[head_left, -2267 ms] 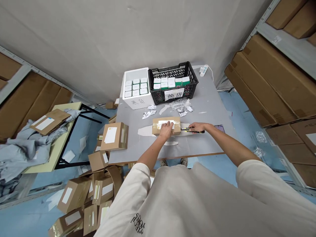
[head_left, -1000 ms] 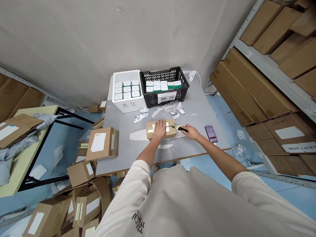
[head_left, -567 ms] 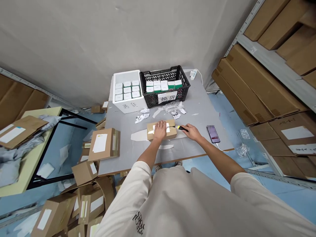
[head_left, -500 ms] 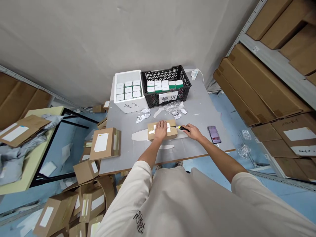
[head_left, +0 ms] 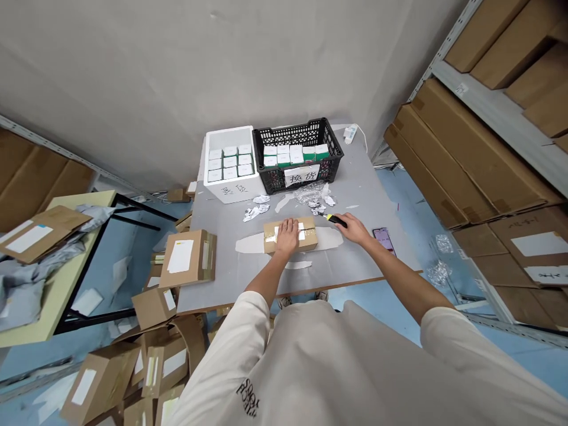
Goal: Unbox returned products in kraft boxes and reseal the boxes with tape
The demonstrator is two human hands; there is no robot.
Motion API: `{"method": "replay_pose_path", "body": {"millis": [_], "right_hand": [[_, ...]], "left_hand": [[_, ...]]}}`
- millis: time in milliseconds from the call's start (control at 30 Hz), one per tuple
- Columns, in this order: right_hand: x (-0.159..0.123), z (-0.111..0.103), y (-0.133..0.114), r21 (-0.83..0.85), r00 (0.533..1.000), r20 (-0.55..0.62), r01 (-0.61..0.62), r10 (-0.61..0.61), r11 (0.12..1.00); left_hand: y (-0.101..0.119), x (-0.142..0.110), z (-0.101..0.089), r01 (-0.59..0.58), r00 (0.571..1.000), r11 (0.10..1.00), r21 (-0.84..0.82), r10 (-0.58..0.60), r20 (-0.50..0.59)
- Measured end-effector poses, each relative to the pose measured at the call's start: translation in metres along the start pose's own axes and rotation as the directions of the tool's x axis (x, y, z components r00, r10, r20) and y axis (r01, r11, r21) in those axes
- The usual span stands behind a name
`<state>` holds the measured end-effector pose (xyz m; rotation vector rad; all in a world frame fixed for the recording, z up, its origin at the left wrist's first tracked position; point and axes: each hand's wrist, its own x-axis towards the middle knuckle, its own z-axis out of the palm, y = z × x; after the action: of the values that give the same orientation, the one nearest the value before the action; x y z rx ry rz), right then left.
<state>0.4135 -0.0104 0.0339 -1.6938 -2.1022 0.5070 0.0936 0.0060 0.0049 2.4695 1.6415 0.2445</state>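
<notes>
A small taped cardboard box (head_left: 310, 239) with a white label lies near the front of the grey table. My left hand (head_left: 287, 235) rests flat on its top, fingers stretched out over the label. To the right of the box, my right hand (head_left: 352, 227) is closed around a black and yellow utility knife (head_left: 337, 220). The knife's tip points left, just past the box's upper right corner, and appears apart from the cardboard. A pale worn patch (head_left: 331, 238) shows on the table under and beside the box.
Behind stand a white foam box (head_left: 233, 191) and a black crate (head_left: 298, 183), both holding small white-and-green boxes. Crumpled paper (head_left: 256, 212) and bubble wrap (head_left: 308, 192) lie before them. A larger carton (head_left: 208, 257) sits left, a phone (head_left: 384, 241) right. Cartons are heaped on the floor at left.
My right hand has drawn the knife from the box's right end, moving it slightly right and away from me. My left hand stays on the box.
</notes>
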Motion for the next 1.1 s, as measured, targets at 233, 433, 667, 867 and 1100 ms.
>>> {"method": "replay_pose_path", "body": {"millis": [233, 433, 667, 867, 1100], "right_hand": [[0.033, 0.037, -0.042, 0.086, 0.997, 0.068, -0.049, 0.043, 0.995], [0.072, 0.057, -0.087, 0.012, 0.982, 0.184, 0.041, -0.042, 0.999], [0.073, 0.073, -0.108, -0.015, 0.963, 0.269, 0.035, -0.030, 0.999], [0.042, 0.067, -0.098, 0.034, 0.972, 0.229, -0.057, 0.047, 0.998], [0.007, 0.076, -0.101, 0.250, 0.952, 0.273, -0.210, 0.139, 0.945]], "left_hand": [[-0.010, -0.024, -0.008, -0.019, 1.000, 0.999, -0.028, 0.019, -0.008], [-0.024, -0.083, -0.023, 0.028, 0.999, 0.999, 0.021, -0.027, -0.022], [-0.029, -0.091, -0.029, 0.133, 0.977, 0.991, -0.009, -0.129, 0.171], [-0.035, -0.069, -0.031, 0.290, 0.952, 0.946, -0.144, -0.269, 0.149], [-0.039, -0.046, -0.031, 0.179, 0.984, 0.948, -0.264, -0.178, 0.029]]}}
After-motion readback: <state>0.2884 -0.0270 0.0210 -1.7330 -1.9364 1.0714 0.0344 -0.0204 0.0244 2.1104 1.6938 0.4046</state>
